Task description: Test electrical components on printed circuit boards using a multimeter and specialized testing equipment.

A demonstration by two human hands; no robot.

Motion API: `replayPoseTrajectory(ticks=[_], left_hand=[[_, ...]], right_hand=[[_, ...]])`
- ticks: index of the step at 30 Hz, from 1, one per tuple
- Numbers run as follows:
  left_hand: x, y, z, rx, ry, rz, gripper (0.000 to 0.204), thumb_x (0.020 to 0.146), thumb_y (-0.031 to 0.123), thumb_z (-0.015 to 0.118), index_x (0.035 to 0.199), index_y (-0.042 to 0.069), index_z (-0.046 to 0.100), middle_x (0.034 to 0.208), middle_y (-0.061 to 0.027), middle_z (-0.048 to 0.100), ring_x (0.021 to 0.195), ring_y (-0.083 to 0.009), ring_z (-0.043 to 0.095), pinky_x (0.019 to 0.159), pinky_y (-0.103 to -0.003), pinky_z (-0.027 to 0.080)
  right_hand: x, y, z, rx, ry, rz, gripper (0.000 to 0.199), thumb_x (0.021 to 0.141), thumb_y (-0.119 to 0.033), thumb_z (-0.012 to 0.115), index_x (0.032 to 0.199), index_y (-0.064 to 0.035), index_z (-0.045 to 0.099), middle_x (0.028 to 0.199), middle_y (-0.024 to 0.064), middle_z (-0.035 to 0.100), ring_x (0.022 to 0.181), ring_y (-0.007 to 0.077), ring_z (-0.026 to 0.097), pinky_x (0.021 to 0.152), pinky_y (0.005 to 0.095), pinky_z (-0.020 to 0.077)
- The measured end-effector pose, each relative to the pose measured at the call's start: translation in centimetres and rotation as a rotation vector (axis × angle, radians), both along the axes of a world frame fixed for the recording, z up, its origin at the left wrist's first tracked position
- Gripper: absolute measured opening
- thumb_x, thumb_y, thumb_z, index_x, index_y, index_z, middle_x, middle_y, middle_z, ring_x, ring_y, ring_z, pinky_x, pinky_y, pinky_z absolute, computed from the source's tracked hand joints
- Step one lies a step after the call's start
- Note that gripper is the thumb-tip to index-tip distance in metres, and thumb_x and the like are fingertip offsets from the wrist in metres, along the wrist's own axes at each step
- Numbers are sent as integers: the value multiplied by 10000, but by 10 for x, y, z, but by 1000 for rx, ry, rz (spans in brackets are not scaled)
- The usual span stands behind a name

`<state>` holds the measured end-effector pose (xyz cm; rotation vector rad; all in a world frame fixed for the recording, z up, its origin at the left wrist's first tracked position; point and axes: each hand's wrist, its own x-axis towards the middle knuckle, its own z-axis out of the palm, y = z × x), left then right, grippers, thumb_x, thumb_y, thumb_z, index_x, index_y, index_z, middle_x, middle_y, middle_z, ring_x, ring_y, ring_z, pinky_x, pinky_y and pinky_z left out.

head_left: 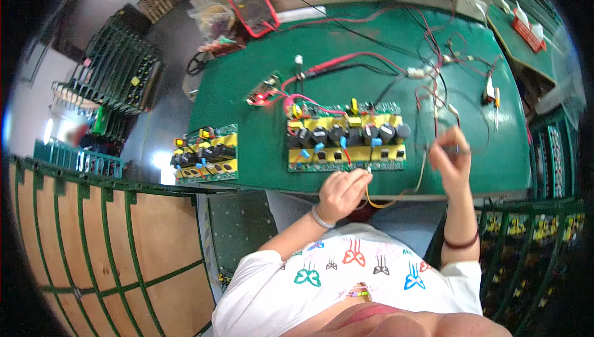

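A populated circuit board [346, 145] with a row of black capacitors and yellow strips lies near the front edge of the green table [247, 77]. My left hand [343, 194] is at the board's front edge, its fingers closed on a small white wire connector [369, 170]. From there a yellow-white cable [383, 205] loops over the table edge and up to the right. To the right of the board my right hand [453, 157] is raised, fingers pinched and slightly blurred around something thin and dark that I cannot make out.
A second board [207, 154] lies to the left, a small red-lit board [263, 94] behind. Red and black leads [346, 61] cross the table. A red multimeter [252, 6] stands at the back left, a screwdriver [497, 108] lies right. Racks [111, 232] flank me.
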<state>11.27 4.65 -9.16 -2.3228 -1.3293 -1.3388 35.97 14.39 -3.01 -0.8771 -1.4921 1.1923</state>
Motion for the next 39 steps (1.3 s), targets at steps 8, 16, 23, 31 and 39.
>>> replayPoseTrajectory(ticks=[8, 16, 23, 31, 39], left_hand=[[-1, 4, 4, -19, -16, -7, 293, 766, -22, 779, 1045, 20, 700, 1031, -93, 684, 723, -210, 646, 616, -314, 498], [-3, -1, 2, -44, 32, -35, 279, 764, -32, 781, 1029, -13, 697, 1015, -120, 690, 699, -209, 637, 593, -308, 489], [-7, 1, -2, -69, 53, -75, 301, 754, -26, 776, 1045, -5, 699, 1008, -127, 700, 678, -209, 624, 593, -311, 492], [-14, 1, 2, -49, 75, -40, 310, 752, -15, 785, 1050, 7, 702, 1022, -116, 702, 686, -197, 616, 585, -307, 486], [-7, -7, -1, -47, 52, -105, 335, 809, 35, 659, 1132, -54, 674, 1099, -153, 677, 749, -186, 622, 645, -309, 509]], right_hand=[[-25, 111, 15, 27, -18, 221, 154, 864, -121, 615, 802, -66, 486, 672, -39, 488, 573, 22, 439, 493, 208, 313], [-29, 116, -13, -90, -123, 158, 166, 880, -176, 620, 830, -57, 515, 650, -43, 497, 566, 26, 451, 490, 208, 331], [-28, 117, -7, -131, -210, 180, 156, 865, -145, 627, 829, -37, 520, 657, -44, 485, 589, 27, 444, 513, 215, 335], [-41, 123, -4, -95, -262, 203, 165, 853, -133, 633, 830, -22, 514, 669, -43, 470, 619, 34, 424, 536, 232, 326], [-27, 115, -13, -134, -264, 151, 146, 827, -122, 620, 778, -63, 496, 627, -50, 480, 574, 35, 439, 524, 236, 315]])
